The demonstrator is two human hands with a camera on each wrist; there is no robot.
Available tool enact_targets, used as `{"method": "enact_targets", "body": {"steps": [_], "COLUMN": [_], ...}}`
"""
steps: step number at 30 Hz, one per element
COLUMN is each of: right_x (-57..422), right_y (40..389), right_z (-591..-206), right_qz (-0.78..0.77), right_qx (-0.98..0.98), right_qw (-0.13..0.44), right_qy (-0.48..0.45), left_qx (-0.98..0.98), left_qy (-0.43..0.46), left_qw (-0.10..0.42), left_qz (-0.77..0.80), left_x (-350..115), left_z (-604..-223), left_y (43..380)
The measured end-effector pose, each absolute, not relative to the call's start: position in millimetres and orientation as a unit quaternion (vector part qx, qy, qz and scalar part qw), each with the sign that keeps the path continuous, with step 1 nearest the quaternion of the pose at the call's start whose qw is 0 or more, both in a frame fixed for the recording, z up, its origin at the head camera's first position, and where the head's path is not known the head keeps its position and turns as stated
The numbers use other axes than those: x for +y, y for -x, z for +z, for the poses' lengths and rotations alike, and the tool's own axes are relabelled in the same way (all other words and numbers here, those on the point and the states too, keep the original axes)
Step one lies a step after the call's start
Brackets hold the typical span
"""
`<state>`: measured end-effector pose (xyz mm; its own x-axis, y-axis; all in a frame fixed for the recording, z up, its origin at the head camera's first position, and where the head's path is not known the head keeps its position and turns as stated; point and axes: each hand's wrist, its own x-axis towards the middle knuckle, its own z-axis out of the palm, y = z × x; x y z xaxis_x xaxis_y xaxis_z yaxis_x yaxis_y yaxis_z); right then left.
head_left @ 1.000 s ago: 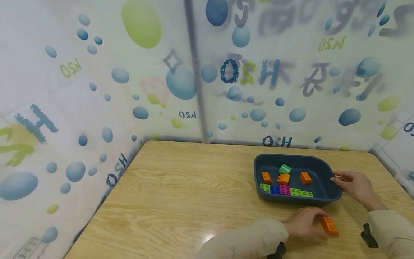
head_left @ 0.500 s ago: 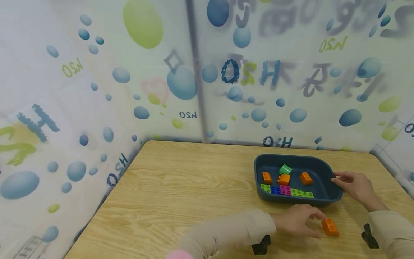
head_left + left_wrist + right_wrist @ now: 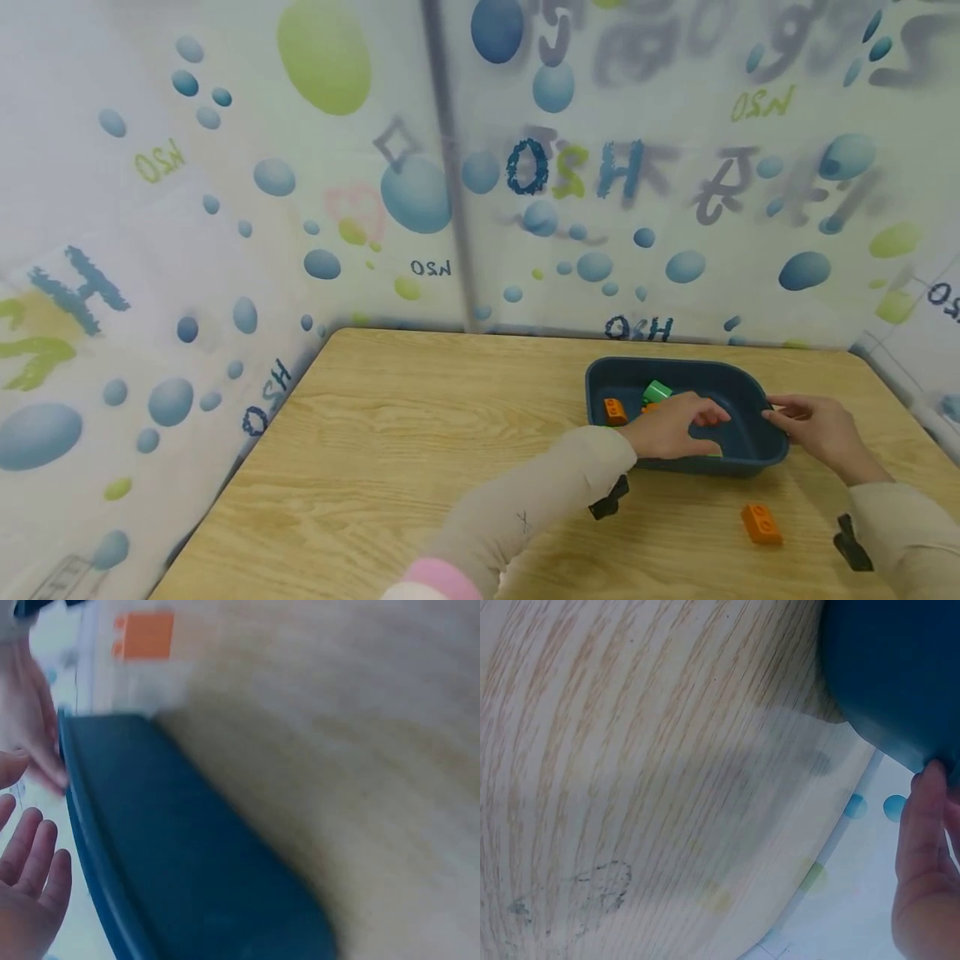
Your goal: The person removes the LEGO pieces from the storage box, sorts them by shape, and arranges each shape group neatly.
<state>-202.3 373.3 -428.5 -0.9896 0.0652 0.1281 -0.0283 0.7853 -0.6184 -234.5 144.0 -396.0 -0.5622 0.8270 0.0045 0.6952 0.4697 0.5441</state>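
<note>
A dark blue tray (image 3: 750, 408) with rounded corners stands at the right of the table in the head view. My left hand (image 3: 675, 427) reaches over its near rim with fingers parted and nothing between them. It hides most of the building blocks inside. An orange block (image 3: 615, 411) and a green block (image 3: 657, 392) still show past it. My right hand (image 3: 821, 429) pinches the tray's right rim; in the right wrist view its fingers (image 3: 922, 825) press against the wall. One orange building block (image 3: 762, 524) lies on the table in front of the tray.
The wooden table (image 3: 420, 433) meets a wall covering (image 3: 570, 250) with bubble prints along its back edge. Beside the right sleeve (image 3: 900, 525) a black strap piece (image 3: 852, 543) hangs. The left sleeve (image 3: 555, 483) crosses the table's front.
My left hand has left the loose orange block's side and moved up and left over the tray. That block stays on the table. The right hand keeps its hold on the rim.
</note>
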Motion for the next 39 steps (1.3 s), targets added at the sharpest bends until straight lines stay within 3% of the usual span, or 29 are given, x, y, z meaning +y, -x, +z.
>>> {"method": "enact_targets", "body": {"steps": [15, 39], "right_x": [373, 375], "right_y": [203, 203], "right_z": [-424, -427], "right_qz": [0.33, 0.341], "right_qx": [-0.942, -0.939], "right_qw": [0.055, 0.043], "right_qy": [0.016, 0.024], "left_qx": [0.882, 0.897], "left_qy": [-0.387, -0.372], "left_qw": [0.104, 0.156], "left_qz": [0.248, 0.182], "left_x": [147, 177], "left_z": [-399, -427], "left_y": [274, 282]}}
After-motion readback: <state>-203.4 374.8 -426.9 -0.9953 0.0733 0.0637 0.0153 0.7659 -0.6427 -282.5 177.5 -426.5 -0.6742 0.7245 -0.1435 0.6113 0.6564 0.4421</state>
